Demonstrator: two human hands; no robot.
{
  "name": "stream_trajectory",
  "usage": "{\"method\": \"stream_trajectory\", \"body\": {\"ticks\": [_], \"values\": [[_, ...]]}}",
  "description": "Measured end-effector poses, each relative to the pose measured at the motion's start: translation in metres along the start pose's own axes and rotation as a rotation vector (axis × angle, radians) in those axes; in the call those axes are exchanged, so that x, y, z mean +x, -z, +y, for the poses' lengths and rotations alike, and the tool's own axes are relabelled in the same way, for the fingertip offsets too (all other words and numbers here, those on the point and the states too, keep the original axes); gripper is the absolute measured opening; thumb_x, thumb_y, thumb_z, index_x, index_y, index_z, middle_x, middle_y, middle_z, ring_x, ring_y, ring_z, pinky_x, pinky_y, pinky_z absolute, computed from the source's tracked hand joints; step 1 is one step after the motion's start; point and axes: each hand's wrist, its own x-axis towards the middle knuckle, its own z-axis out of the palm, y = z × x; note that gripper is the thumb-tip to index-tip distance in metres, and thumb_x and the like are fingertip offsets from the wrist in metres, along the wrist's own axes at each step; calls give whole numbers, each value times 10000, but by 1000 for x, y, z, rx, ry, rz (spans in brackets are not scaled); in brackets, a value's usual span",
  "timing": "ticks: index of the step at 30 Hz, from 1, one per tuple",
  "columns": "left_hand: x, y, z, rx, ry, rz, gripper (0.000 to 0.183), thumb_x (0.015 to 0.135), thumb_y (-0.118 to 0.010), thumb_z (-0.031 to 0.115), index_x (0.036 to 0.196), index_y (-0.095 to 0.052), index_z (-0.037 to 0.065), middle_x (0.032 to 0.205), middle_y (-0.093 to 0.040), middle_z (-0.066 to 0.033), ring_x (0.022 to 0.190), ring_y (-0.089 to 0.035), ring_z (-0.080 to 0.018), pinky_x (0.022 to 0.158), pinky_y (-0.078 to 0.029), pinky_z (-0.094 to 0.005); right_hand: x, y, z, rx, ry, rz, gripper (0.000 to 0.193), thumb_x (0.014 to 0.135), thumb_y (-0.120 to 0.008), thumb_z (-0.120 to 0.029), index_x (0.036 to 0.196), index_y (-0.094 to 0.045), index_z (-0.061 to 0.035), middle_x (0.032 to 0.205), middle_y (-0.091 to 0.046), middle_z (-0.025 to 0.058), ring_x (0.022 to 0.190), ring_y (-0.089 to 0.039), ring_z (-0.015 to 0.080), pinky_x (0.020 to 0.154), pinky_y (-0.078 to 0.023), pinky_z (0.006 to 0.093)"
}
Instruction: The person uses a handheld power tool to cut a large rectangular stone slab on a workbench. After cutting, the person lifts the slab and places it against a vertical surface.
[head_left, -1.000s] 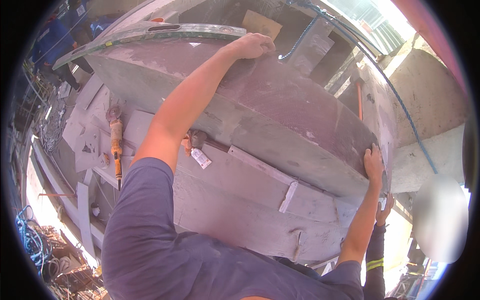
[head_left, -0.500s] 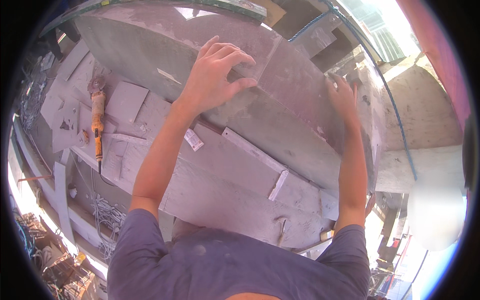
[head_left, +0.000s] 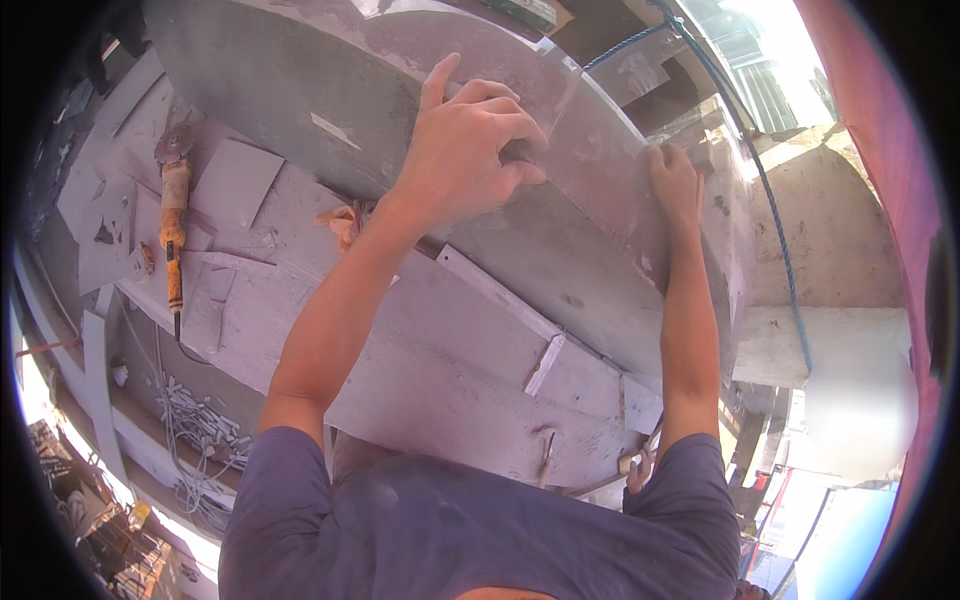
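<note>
One view only — a wide fisheye worn on the head, looking steeply down over the person's own shoulders and blue shirt point(head_left: 480, 540). It sits close above a large grey stone slab point(head_left: 300, 90), which fills the upper middle. Both forearms rise from the lower edge toward the slab. Left of the slab lies an orange angle grinder point(head_left: 172, 230); right of it, a blue rope point(head_left: 775, 240) — straight edges bend near the dark rim.
</note>
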Motion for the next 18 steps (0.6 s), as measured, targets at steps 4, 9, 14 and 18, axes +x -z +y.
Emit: {"method": "stream_trajectory", "body": {"ticks": [4,9,14,18], "values": [[57,19,10,-186,129,-333,330,947,-872,289,1228,-821,123,1056,-833,-95,1202,-725,-310,1131,-499,-463,-15,13,24,104,85,119,340,1030,-726,-313,1238,-784,-51,1260,-743,212,1212,-693,393,1045,-539,495],[159,-49,13,-121,-44,-438,387,1117,-640,326,1332,-751,23,1226,-790,-221,1157,-754,-377,1069,-548,-460,-102,66,31,137,46,370,311,982,-761,-253,1235,-795,-76,1324,-727,179,1251,-673,388,1072,-540,524],[218,-131,-58,88,-85,-662,463,1178,-554,401,1353,-745,17,1318,-763,-251,1303,-709,-394,1110,-522,-471,-166,100,132,3,-303,459,394,976,-746,-288,1295,-763,-58,1323,-733,167,1315,-637,392,1140,-472,599],[227,-166,-53,335,56,-807,613,1165,-484,520,1253,-802,3,1311,-767,-295,1314,-696,-454,1107,-513,-494,-215,144,269,-226,-594,269,438,1015,-682,-362,1336,-760,-75,1396,-730,173,1375,-620,399,1149,-467,606]]}}
